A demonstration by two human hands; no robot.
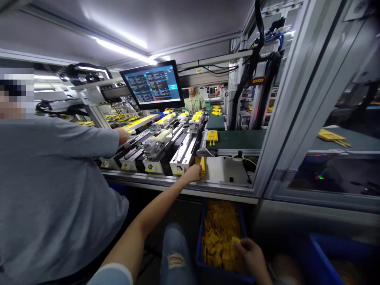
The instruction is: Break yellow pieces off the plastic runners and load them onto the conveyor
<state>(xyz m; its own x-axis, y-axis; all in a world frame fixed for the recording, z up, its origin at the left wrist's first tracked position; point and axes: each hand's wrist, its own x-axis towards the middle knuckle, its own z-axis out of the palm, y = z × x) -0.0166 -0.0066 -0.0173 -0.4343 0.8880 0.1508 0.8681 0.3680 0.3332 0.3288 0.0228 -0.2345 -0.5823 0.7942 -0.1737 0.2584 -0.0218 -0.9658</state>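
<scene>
1. The right hand [252,256] pinches a flat yellow plastic piece [236,240] between thumb and fingers, low over a blue plastic bin [199,241]. The bin is heaped with similar yellow pieces [218,233].
2. The left hand [192,173] is closed on an upright yellow plastic part [202,166] at the machine's front edge. Part of the grip is hidden behind the part, so the finger placement is hard to make out.
3. That part sits just beside a white fixture block [181,164] and above an aluminium sill [178,183].
4. To the right, a green conveyor belt [234,139] carries a flat yellow part [212,137].
5. At left, a co-worker in a grey T-shirt [53,190] rests a hand [122,135] near a long yellow part [139,122] on the fixtures. Another person in a green smock [195,102] stands beyond the machine.
6. Labels: a monitor [152,85] shows a blue-and-black dashboard, and a red label [257,80] sits on a post. A yellow sticker [178,172] is on the fixture front. No writing or brand is legible on any of them.
7. A second blue bin [335,253] is cut off at lower right; its dim contents are hard to make out.
</scene>
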